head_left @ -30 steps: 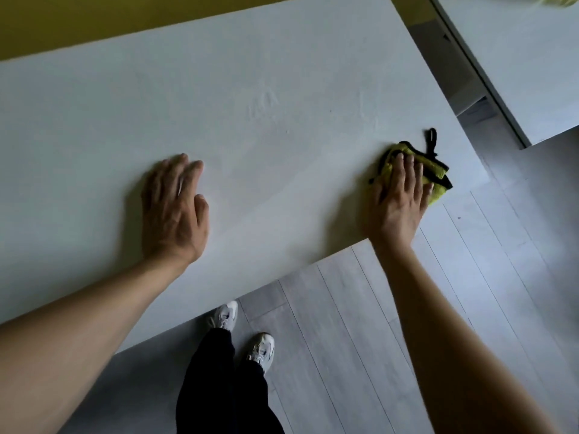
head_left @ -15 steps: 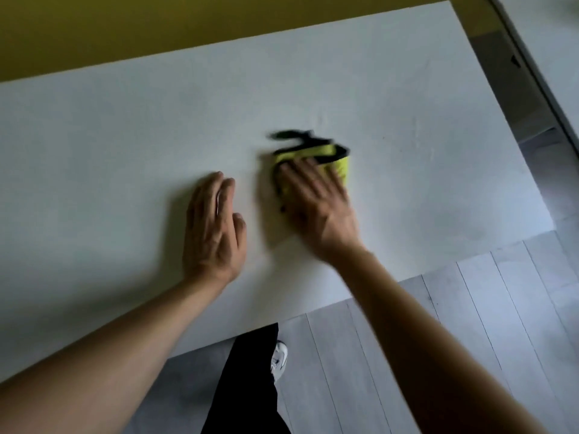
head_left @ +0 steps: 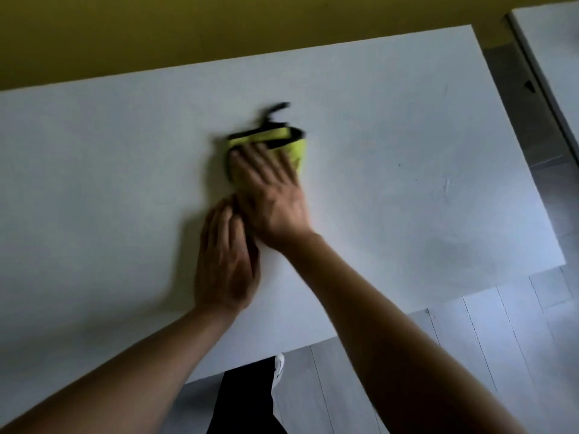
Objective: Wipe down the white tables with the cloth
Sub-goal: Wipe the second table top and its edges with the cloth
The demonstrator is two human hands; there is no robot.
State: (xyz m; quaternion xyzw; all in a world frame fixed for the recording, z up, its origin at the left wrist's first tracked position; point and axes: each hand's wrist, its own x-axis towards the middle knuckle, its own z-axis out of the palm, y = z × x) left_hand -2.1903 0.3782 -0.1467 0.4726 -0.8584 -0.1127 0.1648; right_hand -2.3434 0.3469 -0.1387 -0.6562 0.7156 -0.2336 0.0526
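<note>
Left hand [head_left: 224,261] lies flat, fingers straight, on the white bench [head_left: 391,145]. At its 1 o'clock, the right hand [head_left: 271,189] presses a yellow cloth [head_left: 282,140] with straight fingers, mid-bench. A second bench [head_left: 554,51] shows at 2 o'clock.

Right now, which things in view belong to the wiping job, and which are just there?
In the job:
yellow cloth with black trim
large white table
right hand, pressing the cloth
left hand, flat on the table

Just there:
second white table
grey plank floor
</note>
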